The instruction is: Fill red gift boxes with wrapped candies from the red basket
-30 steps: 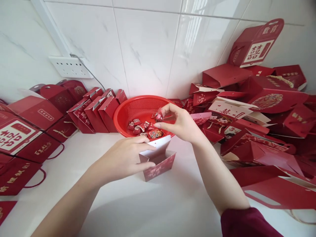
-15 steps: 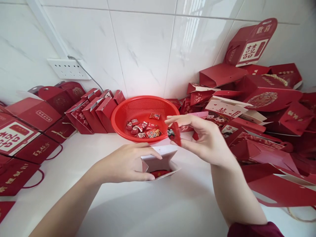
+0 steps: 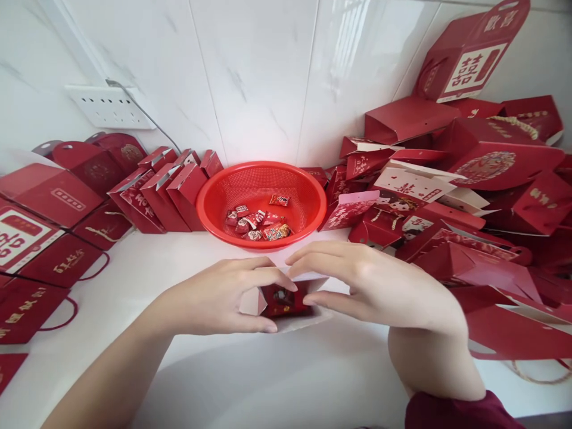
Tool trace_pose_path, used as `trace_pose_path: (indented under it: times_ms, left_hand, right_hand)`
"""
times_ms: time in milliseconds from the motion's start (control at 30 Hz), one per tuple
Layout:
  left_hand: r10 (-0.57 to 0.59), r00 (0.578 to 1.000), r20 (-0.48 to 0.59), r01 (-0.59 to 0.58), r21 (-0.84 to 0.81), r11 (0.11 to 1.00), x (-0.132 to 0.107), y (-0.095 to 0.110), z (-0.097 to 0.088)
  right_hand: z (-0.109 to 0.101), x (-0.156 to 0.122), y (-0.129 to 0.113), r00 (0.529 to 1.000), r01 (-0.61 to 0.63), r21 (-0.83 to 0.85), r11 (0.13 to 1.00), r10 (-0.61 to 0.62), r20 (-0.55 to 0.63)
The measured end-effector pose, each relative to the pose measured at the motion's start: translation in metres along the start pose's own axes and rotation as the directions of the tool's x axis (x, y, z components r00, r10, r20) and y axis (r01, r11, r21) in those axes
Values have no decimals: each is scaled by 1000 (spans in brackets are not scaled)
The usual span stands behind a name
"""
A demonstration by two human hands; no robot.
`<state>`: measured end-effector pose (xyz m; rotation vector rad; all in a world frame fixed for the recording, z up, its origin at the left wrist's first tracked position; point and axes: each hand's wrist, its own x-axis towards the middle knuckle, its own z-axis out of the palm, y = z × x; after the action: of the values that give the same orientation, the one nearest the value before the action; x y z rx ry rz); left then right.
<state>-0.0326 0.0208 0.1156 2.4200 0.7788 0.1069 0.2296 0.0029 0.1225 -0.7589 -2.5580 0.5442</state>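
A small open paper gift box (image 3: 286, 302) stands on the white counter (image 3: 277, 375), with red wrapped candies visible inside it. My left hand (image 3: 223, 298) grips its left side, thumb and fingers curled round the wall. My right hand (image 3: 370, 280) rests on the box's right and far flaps, fingers bent over them. Just behind stands a red plastic basket (image 3: 308, 190) holding several wrapped candies (image 3: 257, 221).
Folded and assembled red gift boxes (image 3: 156, 190) line the wall at the left. A large heap of red boxes and bags (image 3: 456, 196) fills the right side. A white socket strip (image 3: 109, 107) with a cable hangs on the tiled wall.
My right hand took a candy from the basket, carried it to the box and put it in; it now rests on the box flaps. The left hand stayed on the box.
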Motion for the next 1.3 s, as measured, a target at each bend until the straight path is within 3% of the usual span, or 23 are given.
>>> trace_pose_path:
  times_ms: [300,600,900,1167,1300]
  left_hand:
    - [70,997,31,-70,17,997,2,0,1]
    - [21,993,-115,-11,93,996,1,-11,-2]
    - [-99,995,-6,99,50,994,4,-12,-2]
    - [-54,991,-119,74,165,984,1,-16,-6]
    - [-15,972,-236,74,245,967,-9,-19,-16]
  right_hand:
    - [-10,-5,-1,989,-147,-89,985,144,-47]
    - [-6,0,12,945,-324,-105,940,317,-79]
    - [1,6,10,962,-271,-98,958,266,-61]
    - [3,8,12,981,-193,-125,973,190,-29]
    - [3,8,14,970,-242,-135,961,234,-71]
